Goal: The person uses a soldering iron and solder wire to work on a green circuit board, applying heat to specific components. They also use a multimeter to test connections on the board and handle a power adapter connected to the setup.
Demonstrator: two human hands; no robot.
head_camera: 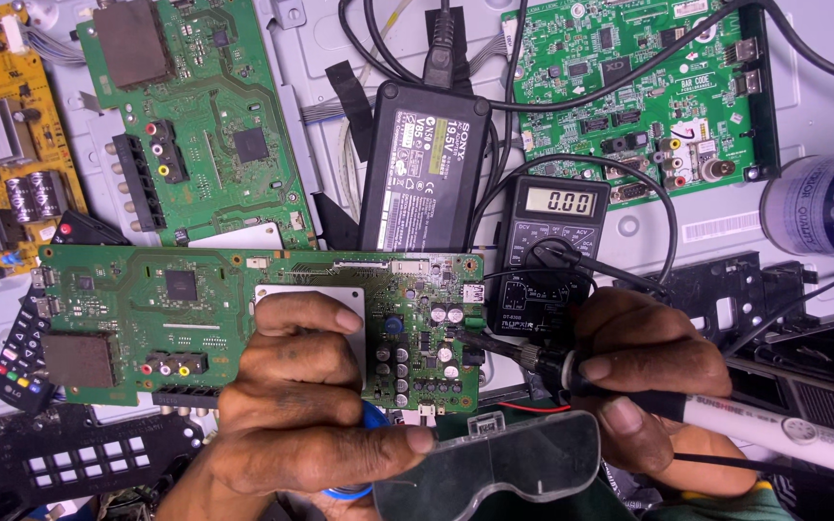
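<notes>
A long green circuit board (147, 299) lies across the middle of the bench. My left hand (301, 396) rests over the board's silver shield plate, its thumb pressed on the top of a dark grey plastic case (504, 468) at the bottom edge. My right hand (644, 371) grips a soldering iron (774, 429) with a white handle. Its metal tip (480, 340) touches the board's right part, beside several silver capacitors (446, 314). A black multimeter (552, 246) with a lit display sits just behind, its leads running past my right hand.
A black power adapter (427, 164) lies behind the board. Two more green boards (205, 116) (629, 87) and a yellow board (2, 145) fill the back. A remote control (21, 352) lies at left, a blue-white can (822, 203) at right, black plastic frames (69, 458) below.
</notes>
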